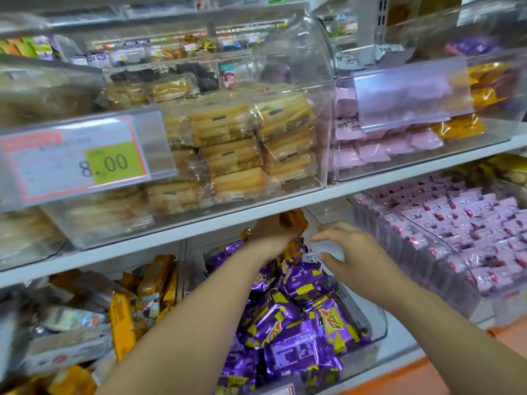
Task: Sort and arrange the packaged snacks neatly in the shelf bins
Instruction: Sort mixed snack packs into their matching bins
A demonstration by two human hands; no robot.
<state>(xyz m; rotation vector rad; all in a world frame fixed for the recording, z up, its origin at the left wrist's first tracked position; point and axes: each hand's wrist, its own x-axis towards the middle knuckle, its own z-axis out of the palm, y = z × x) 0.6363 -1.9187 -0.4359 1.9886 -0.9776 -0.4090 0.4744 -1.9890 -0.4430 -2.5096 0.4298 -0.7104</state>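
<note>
Both my hands reach deep into the middle bin (pixel 379 323) of the lower shelf, which is heaped with purple and yellow snack packs (pixel 291 317). My left hand (pixel 271 232) grips an orange snack pack (pixel 293 219) at the back, just under the upper shelf board. My right hand (pixel 348 252) hovers beside it with fingers loosely curled over the purple packs and a small white item (pixel 310 257); whether it touches them is unclear.
The white shelf board (pixel 199 223) runs just above my hands. Above it stand clear bins of biscuit packs (pixel 233 149) and pink packs (pixel 368 149). A bin of pink wrapped packs (pixel 467 238) sits to the right, orange and mixed packs (pixel 125 309) to the left.
</note>
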